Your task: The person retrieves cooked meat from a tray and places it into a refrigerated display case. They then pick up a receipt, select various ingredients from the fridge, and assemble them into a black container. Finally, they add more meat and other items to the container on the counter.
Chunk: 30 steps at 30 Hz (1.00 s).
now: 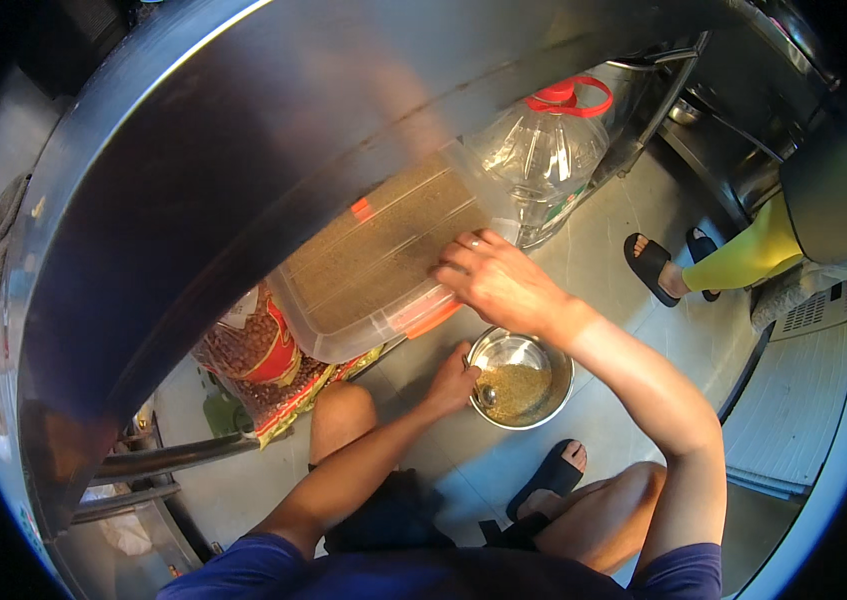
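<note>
My left hand [455, 383] is closed at the left rim of a round stainless steel bowl [561, 392]. Coarse yellowish-brown grain or meal [521, 388] covers the bowl's bottom. A metal spoon [487, 396] dips into it beside my left fingers; its handle is mostly hidden by that hand. Above the bowl, my right hand [498, 280] curls its fingers over the near right corner of a clear plastic storage box [343, 335]. Brown contents show through the ribbed clear lid [383, 240]. An orange latch [433, 313] sits on the box's near side, just below my right hand.
A dark metal counter [243, 130] overhangs the box. Behind it stands a large clear jug [543, 155] with a red cap and handle. Bags of reddish-brown nuts or beans [263, 345] lie left. Another person's sandalled foot [653, 270] is at right, near a white panelled appliance [793, 400].
</note>
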Each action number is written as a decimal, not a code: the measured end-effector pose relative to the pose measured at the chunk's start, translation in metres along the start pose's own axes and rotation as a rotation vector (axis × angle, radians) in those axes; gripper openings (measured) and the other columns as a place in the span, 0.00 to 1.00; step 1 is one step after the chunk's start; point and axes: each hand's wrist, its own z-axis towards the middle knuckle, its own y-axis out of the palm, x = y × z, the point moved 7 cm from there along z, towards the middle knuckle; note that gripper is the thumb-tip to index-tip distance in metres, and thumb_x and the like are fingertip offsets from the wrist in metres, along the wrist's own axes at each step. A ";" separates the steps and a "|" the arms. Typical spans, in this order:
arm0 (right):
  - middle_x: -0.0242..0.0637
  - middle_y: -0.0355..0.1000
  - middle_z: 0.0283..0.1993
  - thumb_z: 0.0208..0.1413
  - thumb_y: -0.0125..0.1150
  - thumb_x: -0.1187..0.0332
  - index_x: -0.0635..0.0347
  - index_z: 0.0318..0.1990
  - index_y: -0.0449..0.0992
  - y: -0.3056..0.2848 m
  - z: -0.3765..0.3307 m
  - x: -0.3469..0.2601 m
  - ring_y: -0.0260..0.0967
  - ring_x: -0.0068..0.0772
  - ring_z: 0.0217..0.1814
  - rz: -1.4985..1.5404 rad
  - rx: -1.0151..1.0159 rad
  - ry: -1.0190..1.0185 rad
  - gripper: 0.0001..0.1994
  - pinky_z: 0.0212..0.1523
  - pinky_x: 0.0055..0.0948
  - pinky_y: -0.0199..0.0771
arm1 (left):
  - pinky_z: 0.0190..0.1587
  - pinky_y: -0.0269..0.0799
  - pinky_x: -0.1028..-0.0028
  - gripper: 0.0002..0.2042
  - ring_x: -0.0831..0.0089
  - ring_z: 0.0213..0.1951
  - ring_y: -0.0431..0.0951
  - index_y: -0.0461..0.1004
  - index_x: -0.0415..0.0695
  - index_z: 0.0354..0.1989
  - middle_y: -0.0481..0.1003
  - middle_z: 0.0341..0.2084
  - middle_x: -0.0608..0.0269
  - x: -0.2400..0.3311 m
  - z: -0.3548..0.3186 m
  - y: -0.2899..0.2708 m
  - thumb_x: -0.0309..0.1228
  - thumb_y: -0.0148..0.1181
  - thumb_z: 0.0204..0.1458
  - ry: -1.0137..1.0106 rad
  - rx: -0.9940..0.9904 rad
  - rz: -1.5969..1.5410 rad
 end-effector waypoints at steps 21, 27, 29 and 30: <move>0.52 0.75 0.36 0.49 0.67 0.66 0.66 0.40 0.78 -0.096 -0.025 0.028 0.73 0.55 0.41 0.352 0.085 0.445 0.14 0.43 0.45 0.73 | 0.46 0.70 0.60 0.16 0.57 0.44 0.76 0.65 0.37 0.52 0.74 0.40 0.46 0.180 -0.225 -0.059 0.34 0.51 0.58 -0.090 -0.001 0.196; 0.37 0.76 0.29 0.54 0.62 0.73 0.70 0.36 0.78 -0.195 -0.155 -0.025 0.70 0.25 0.31 0.647 0.397 1.242 0.07 0.38 0.26 0.72 | 0.31 0.74 0.70 0.13 0.68 0.31 0.78 0.64 0.40 0.49 0.75 0.32 0.52 0.356 -0.367 -0.122 0.28 0.53 0.57 -0.108 -0.025 0.034; 0.34 0.75 0.29 0.55 0.61 0.73 0.69 0.36 0.78 -0.218 -0.190 -0.074 0.69 0.21 0.31 0.755 0.352 1.324 0.06 0.38 0.26 0.73 | 0.26 0.75 0.72 0.12 0.69 0.26 0.78 0.63 0.41 0.47 0.74 0.30 0.56 0.396 -0.403 -0.153 0.26 0.52 0.57 -0.161 -0.011 -0.070; 0.34 0.75 0.28 0.55 0.61 0.74 0.69 0.35 0.78 -0.235 -0.191 -0.101 0.70 0.21 0.31 0.783 0.342 1.357 0.06 0.38 0.26 0.74 | 0.31 0.75 0.70 0.11 0.70 0.30 0.78 0.64 0.40 0.47 0.75 0.33 0.55 0.430 -0.418 -0.178 0.26 0.51 0.56 -0.149 0.011 -0.044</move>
